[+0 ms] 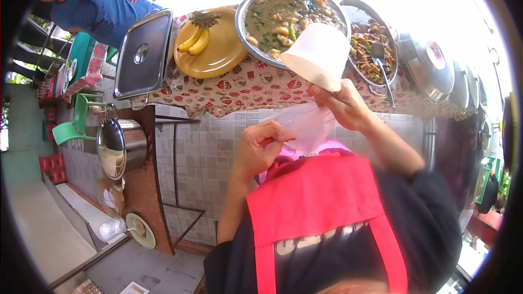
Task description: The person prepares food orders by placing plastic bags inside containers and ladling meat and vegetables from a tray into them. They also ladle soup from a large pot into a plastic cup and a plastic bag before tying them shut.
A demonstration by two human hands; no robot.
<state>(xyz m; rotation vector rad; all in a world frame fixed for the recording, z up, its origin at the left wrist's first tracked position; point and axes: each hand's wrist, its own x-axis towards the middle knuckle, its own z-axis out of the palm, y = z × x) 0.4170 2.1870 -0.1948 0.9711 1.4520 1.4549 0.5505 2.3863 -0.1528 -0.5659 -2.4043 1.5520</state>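
My right hand grips the lower end of a whitish plastic cup or scoop, tilted over the near rim of a large steel basin. The basin holds a greenish-brown stew with leafy bits, pale chunks and a green chili pepper. In front of my chest, my left hand pinches a thin clear plastic bag. The bag stretches up to just below my right hand; whether those fingers hold it too is unclear. Both hands hang on the near side of the cloth-covered table.
An oval steel dish of cooked meat with a spoon stands right, beside lidded pots. Left are bananas on a yellow cover, a lidded steel pan and a steel pot. Two people stand beyond.
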